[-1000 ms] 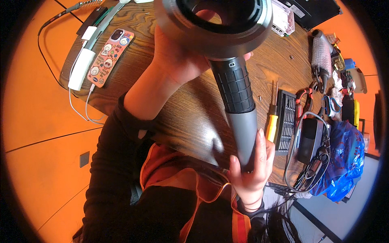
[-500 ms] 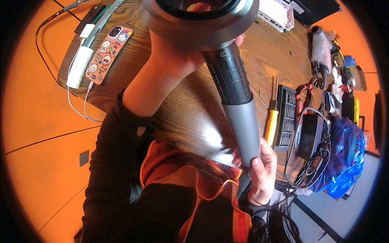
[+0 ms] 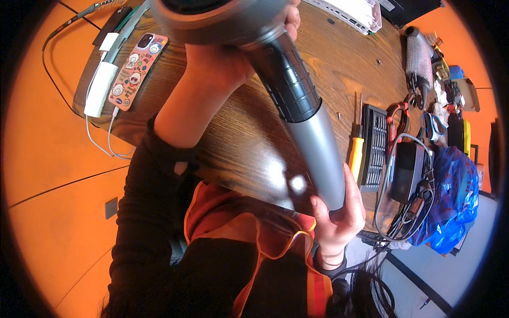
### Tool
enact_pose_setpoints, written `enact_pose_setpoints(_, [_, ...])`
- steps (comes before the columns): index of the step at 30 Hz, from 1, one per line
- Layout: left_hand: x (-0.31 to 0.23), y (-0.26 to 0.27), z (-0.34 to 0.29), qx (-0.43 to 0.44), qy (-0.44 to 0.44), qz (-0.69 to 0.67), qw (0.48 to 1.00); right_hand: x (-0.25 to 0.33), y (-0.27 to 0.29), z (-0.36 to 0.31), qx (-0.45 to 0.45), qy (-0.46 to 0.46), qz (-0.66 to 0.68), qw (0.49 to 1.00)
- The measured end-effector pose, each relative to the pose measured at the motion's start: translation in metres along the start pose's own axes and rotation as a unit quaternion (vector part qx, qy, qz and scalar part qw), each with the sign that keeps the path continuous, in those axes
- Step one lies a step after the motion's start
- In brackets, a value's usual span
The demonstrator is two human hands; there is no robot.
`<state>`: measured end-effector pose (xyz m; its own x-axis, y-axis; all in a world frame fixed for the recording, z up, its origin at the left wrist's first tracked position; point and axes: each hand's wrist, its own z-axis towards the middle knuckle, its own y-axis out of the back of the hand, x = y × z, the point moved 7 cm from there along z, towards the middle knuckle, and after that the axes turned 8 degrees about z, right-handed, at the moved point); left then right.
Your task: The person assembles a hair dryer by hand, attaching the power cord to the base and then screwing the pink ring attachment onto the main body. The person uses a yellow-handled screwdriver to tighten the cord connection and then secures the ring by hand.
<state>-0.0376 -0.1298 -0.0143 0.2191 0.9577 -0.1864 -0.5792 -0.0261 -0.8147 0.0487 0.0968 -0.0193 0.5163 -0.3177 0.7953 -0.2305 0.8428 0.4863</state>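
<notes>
A large hair dryer is held over the table, its round dark head [image 3: 217,24] partly cut off by the top edge. A black ribbed handle section [image 3: 289,79] slants down to the right into a smooth grey handle cover [image 3: 318,151]. My left hand [image 3: 220,66] grips the head from beneath, with fingertips showing at its right side. At the lower end of the grey cover, my right hand [image 3: 339,222] holds it between the thumb and fingers.
Right of the handle lie a yellow-handled screwdriver [image 3: 356,156], a black bit case [image 3: 374,143], red-handled pliers [image 3: 392,119], a black power adapter [image 3: 408,172] and a blue plastic bag [image 3: 448,196]. A patterned phone [image 3: 138,71] rests at left beside a white power strip [image 3: 101,90]. Loose screws [image 3: 339,115] dot the wooden table [image 3: 238,132].
The hair dryer has shifted up and left with my left hand. My right thumb has slid off the front of the grey cover to its left edge, and the fingers reach along its right side.
</notes>
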Motion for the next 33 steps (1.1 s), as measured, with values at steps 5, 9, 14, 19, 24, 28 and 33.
enact_pose_setpoints(5, [-0.009,0.008,0.004,0.052,-0.027,0.038,0.998,-0.006,0.002,0.003,0.01,-0.042,0.095,0.995])
enact_pose_setpoints(9, [-0.026,-0.015,0.004,0.101,-0.162,0.385,0.903,-0.035,0.008,-0.006,-0.014,-0.222,0.288,0.931])
enact_pose_setpoints(14, [-0.055,-0.003,-0.017,-0.241,-0.3,0.183,0.905,-0.041,0.029,-0.005,-0.045,-0.187,0.301,0.934])
enact_pose_setpoints(19, [-0.037,-0.017,-0.01,-0.211,-0.252,0.204,0.922,-0.062,0.019,-0.01,-0.01,-0.313,0.398,0.862])
enact_pose_setpoints(24, [-0.036,-0.018,-0.006,-0.183,-0.237,0.159,0.941,-0.072,0.005,-0.021,-0.013,-0.429,0.432,0.793])
enact_pose_setpoints(28, [-0.039,-0.014,-0.01,-0.212,-0.254,0.181,0.926,-0.072,-0.001,-0.023,-0.011,-0.454,0.447,0.771])
enact_pose_setpoints(33, [-0.038,-0.008,-0.013,-0.247,-0.254,0.176,0.918,-0.075,-0.003,-0.025,-0.01,-0.474,0.44,0.763])
